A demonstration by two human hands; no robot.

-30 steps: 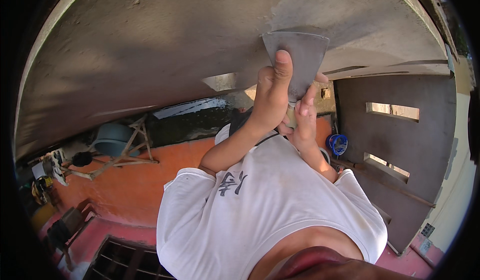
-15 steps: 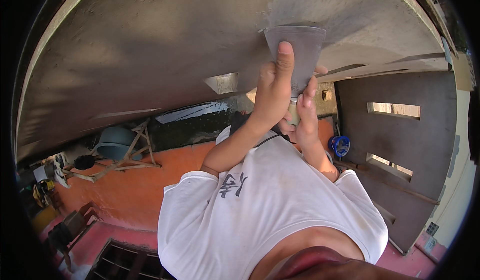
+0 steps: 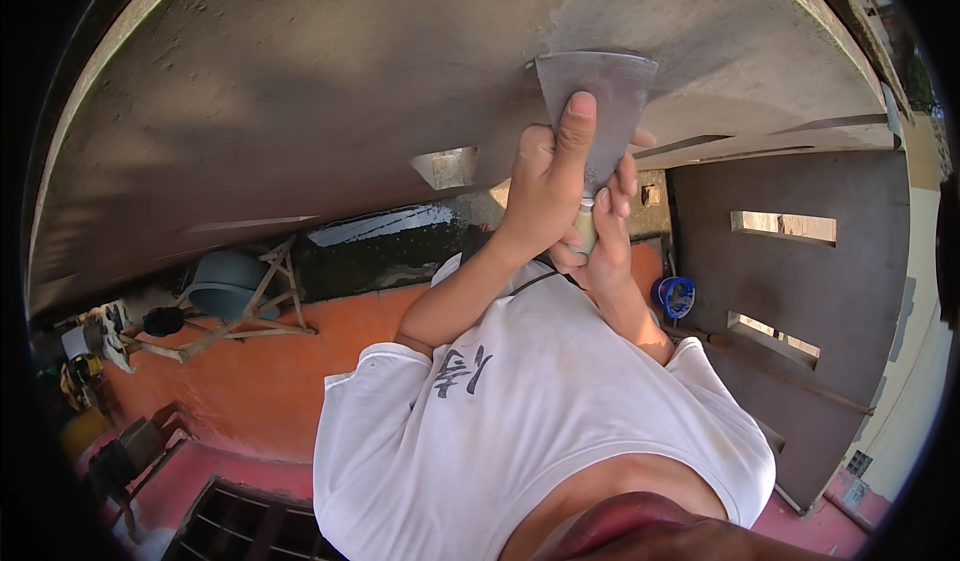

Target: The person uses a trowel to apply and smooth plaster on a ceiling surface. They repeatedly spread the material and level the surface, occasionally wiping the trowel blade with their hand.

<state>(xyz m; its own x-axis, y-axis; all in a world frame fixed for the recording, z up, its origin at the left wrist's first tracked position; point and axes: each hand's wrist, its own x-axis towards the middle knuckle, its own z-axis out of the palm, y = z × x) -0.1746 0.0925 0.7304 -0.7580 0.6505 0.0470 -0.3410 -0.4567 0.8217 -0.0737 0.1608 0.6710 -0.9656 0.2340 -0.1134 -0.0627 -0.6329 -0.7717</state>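
A wide, flared putty knife (image 3: 610, 86) with a grey metal blade stands upright, its broad edge against the grey cement wall (image 3: 380, 61). My left hand (image 3: 540, 196) is closed on it, the thumb lying up along the blade; the other fingers are mostly hidden behind. Lower down, my right hand (image 3: 608, 246) grips the pale handle (image 3: 585, 229), with its fingertips beside the base of the blade. Around the blade's right side the wall looks lighter and smoother than the rougher, darker area to its left.
Slots pierce the wall and the grey panel (image 3: 700, 281) at right. A blue bucket (image 3: 674, 297) stands beside that panel. To the left, a grey-green basin (image 3: 228, 286) rests by a wooden stand (image 3: 262, 306), near an orange wall (image 3: 260, 381). A dark grille (image 3: 240, 526) lies at lower left.
The putty knife and both hands sit very slightly further right in the picture, while the background has shifted a little left. Both hands keep their grip.
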